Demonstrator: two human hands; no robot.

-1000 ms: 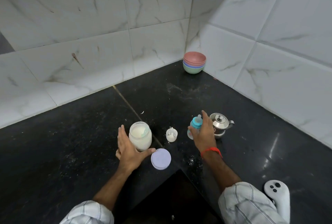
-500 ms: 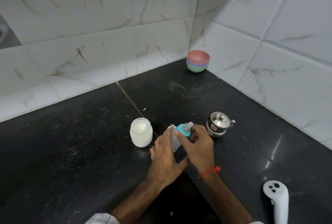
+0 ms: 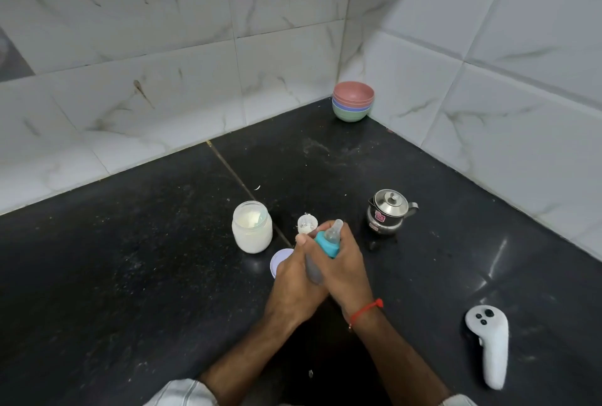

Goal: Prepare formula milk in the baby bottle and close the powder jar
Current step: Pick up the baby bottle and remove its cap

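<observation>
Both hands hold the baby bottle [image 3: 326, 242] above the black counter, tilted with its clear teat and teal collar pointing up. My left hand [image 3: 294, 278] wraps the bottle's body from the left. My right hand [image 3: 347, 262] grips around the teal collar from the right. The open glass powder jar [image 3: 251, 227], full of white powder, stands just left of my hands. Its pale lilac lid [image 3: 279, 260] lies flat on the counter, partly hidden under my left hand. A small clear cap [image 3: 307, 222] sits behind the bottle.
A small steel kettle [image 3: 389, 211] with a lid stands to the right of my hands. Stacked coloured bowls [image 3: 353, 101] sit in the far corner by the tiled walls. A white handheld controller [image 3: 490, 345] lies at the near right of the counter [image 3: 130, 275].
My left hand left the powder jar and joined my right hand on the bottle. The bottle was lifted from beside the kettle toward me and is now held in both hands.
</observation>
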